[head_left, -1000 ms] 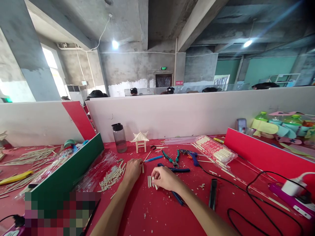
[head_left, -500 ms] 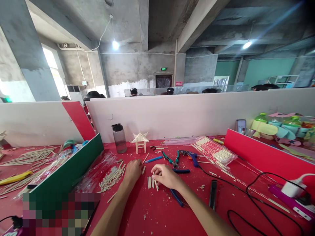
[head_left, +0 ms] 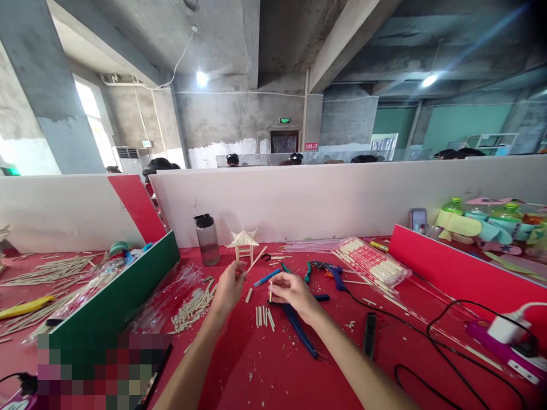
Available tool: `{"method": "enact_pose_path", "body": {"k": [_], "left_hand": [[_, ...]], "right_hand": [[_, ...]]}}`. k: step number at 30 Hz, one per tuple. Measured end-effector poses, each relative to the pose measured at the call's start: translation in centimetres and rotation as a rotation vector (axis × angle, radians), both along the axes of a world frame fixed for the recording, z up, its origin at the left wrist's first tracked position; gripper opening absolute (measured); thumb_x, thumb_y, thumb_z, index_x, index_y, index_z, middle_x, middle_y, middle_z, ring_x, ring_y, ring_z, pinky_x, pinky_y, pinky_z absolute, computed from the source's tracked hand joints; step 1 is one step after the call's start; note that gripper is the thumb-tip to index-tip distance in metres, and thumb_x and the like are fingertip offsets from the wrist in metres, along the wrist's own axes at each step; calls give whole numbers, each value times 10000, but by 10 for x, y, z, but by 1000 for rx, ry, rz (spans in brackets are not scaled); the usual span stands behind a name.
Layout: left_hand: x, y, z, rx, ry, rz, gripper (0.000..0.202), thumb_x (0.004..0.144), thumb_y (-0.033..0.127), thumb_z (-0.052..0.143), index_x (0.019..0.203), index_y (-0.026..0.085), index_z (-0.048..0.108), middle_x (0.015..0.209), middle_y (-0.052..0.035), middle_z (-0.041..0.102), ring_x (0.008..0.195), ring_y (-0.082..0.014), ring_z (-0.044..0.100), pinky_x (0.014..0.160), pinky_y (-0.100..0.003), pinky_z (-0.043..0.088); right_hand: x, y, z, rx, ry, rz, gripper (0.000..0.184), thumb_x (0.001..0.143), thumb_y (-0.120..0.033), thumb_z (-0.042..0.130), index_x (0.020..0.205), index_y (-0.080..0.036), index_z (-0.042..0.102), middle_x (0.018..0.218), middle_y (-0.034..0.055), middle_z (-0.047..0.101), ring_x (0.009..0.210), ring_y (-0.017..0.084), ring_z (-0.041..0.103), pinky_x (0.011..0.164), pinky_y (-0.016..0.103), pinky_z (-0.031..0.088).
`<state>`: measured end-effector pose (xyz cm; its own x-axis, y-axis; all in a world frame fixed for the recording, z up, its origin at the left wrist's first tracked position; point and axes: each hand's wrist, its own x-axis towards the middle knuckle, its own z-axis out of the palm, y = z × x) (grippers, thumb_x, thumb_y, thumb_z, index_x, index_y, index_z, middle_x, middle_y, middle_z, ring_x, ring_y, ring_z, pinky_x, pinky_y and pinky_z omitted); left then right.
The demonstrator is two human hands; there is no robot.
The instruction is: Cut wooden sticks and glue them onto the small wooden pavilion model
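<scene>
My left hand [head_left: 229, 287] pinches a long thin wooden stick [head_left: 257, 258], which slants up to the right in front of a small wooden stick pavilion [head_left: 243, 242]. My right hand [head_left: 291, 293] is closed, with a short wooden stick [head_left: 270, 292] upright at its fingertips. Under that hand lie blue-handled pliers [head_left: 301, 332], partly covered. Several short stick pieces [head_left: 261, 316] lie side by side just in front of the hands, and one more piece [head_left: 248, 295] rests between them. Behind my right hand are a blue pen [head_left: 268, 277] and green-handled pliers [head_left: 307, 272], partly hidden.
A pile of cut sticks [head_left: 194, 307] lies left, near a dark-lidded bottle [head_left: 207, 242]. To the right are a glue gun [head_left: 335, 276] with its cable, bagged sticks [head_left: 371, 259] and a black cutter [head_left: 370, 336]. Green [head_left: 115, 296] and red [head_left: 461, 256] dividers flank the red tabletop.
My left hand has lifted from the table with the long stick, now tilted upward. My right hand has moved up and away from the row of short pieces, carrying a short stick.
</scene>
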<state>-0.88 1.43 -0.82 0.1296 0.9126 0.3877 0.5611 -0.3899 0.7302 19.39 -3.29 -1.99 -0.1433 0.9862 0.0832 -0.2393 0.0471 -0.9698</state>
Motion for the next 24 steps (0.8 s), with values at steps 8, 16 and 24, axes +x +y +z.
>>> {"method": "enact_pose_path", "body": {"k": [8,16,24], "left_hand": [[36,-31,13,-132,-327,-334,290,757,384,690,934,171,607,933,-57,671,839,-177,659,791,-302,530],[41,-32,9,-141,-328,-298,220,734,325,705,872,166,641,879,-43,701,804,-183,682,765,-295,543],[41,-31,3,-127,-252,-291,245,809,378,647,846,143,708,747,-50,712,690,-173,650,653,-266,514]], "right_hand": [[3,5,-1,-22,147,-82,460,542,-415,889,862,-163,674,825,23,704,772,174,687,808,352,573],[3,4,2,-10,215,-106,457,545,-385,892,863,-166,648,843,38,726,821,194,705,860,374,569],[1,1,6,12,214,-131,455,536,-379,893,854,-169,645,844,22,707,821,191,693,866,375,567]]}}
